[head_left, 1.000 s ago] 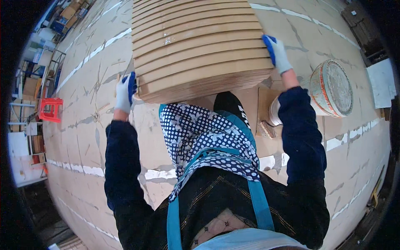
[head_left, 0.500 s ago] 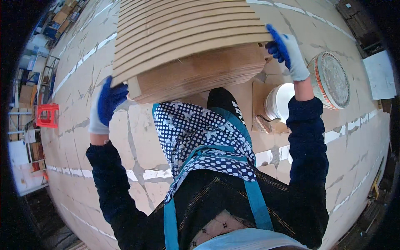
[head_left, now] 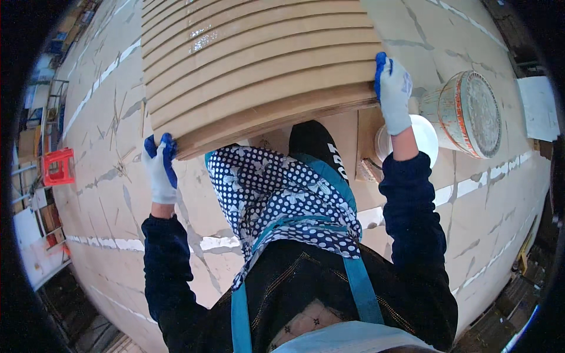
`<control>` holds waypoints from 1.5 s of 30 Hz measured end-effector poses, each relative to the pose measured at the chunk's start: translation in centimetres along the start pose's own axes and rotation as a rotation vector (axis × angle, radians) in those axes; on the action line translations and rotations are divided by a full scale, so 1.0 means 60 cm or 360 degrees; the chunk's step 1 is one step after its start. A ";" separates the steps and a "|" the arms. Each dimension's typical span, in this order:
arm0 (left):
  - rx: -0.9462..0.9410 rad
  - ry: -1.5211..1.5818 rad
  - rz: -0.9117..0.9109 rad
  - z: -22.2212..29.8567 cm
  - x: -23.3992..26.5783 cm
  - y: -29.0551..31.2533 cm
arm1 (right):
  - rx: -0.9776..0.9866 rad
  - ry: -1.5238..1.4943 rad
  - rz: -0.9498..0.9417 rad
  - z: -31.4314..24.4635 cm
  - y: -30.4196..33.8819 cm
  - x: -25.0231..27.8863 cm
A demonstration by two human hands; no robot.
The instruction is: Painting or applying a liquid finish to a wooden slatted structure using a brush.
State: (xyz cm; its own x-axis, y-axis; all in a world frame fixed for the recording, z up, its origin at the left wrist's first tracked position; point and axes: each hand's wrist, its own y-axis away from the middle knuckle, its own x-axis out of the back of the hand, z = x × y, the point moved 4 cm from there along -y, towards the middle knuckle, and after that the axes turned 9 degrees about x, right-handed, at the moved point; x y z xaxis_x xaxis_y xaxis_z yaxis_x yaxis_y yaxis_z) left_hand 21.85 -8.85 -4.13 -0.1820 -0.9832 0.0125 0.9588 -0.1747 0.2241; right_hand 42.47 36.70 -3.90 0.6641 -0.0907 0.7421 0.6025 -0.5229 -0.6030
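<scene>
A wide stack of tan cardboard sheets [head_left: 265, 59] lies in front of me, their edges fanned out in overlapping strips. Wet-looking shiny patches show on its upper left part. My left hand [head_left: 160, 167], in a white glove with blue palm and fingertips, grips the stack's near left corner. At the right edge, near the front, my gloved right hand [head_left: 393, 94] is closed on the sheets with its fingers partly hidden. The near side of the stack shows as a band of layered edges.
Right of the stack stand a white bucket [head_left: 424, 141] and a larger stained, lidded tub [head_left: 482, 115]. A brush-like tool [head_left: 369, 170] lies by the bucket. A red plastic crate [head_left: 57, 167] and loaded shelving [head_left: 44, 123] are at the left; cracked, white-lined floor [head_left: 106, 206] surrounds me.
Both hands have moved nearer to me and closed on the sheets. The fanned top has come toward me, and less of the stack's near side shows.
</scene>
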 end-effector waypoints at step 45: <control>0.0010 -0.0095 0.0048 0.007 -0.015 0.005 | -0.0066 -0.0076 -0.0030 0.010 0.019 -0.009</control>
State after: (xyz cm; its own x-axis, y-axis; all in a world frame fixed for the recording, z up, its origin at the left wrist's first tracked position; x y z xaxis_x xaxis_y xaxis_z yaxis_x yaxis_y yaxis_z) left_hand 22.20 -8.02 -3.65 -0.1662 -0.9830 0.0774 0.9626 -0.1447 0.2292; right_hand 43.04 36.67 -5.15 0.6737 -0.0407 0.7379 0.5969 -0.5589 -0.5757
